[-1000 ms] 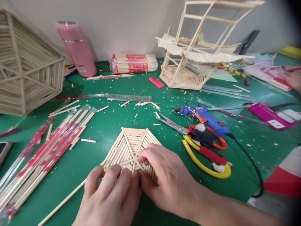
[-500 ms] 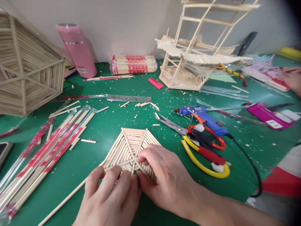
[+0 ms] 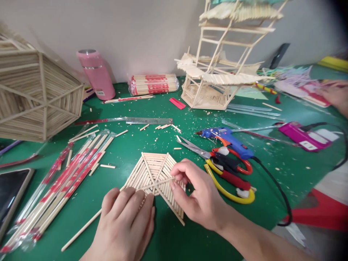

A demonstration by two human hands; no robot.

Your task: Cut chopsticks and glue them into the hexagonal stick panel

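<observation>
A partly filled polygonal panel of wooden sticks (image 3: 156, 165) lies on the table in front of me, with spokes meeting near its middle. My left hand (image 3: 126, 221) bends its fingers over the panel's near left edge, pressing it. From under those fingers a long wooden stick (image 3: 81, 232) runs out toward the lower left. My right hand (image 3: 197, 194) is at the panel's right side, thumb and forefinger pinched at the outer end of a thin stick (image 3: 164, 180) that lies across the panel. The left fingertips are hidden.
Scissors (image 3: 194, 146), yellow-handled cutters (image 3: 228, 185) and a blue glue gun (image 3: 225, 137) lie to the right. Wrapped stick bundles (image 3: 70, 185) and a phone (image 3: 12, 195) are at left. Behind stand a stick tower (image 3: 206, 96), a pink bottle (image 3: 96, 76) and a larger stick structure (image 3: 43, 98). Another person's hand (image 3: 337, 96) shows far right.
My right hand has moved from the panel's centre and near edge out to the right, uncovering the near right spoke. My left hand still covers the near left edge. The view has shifted slightly.
</observation>
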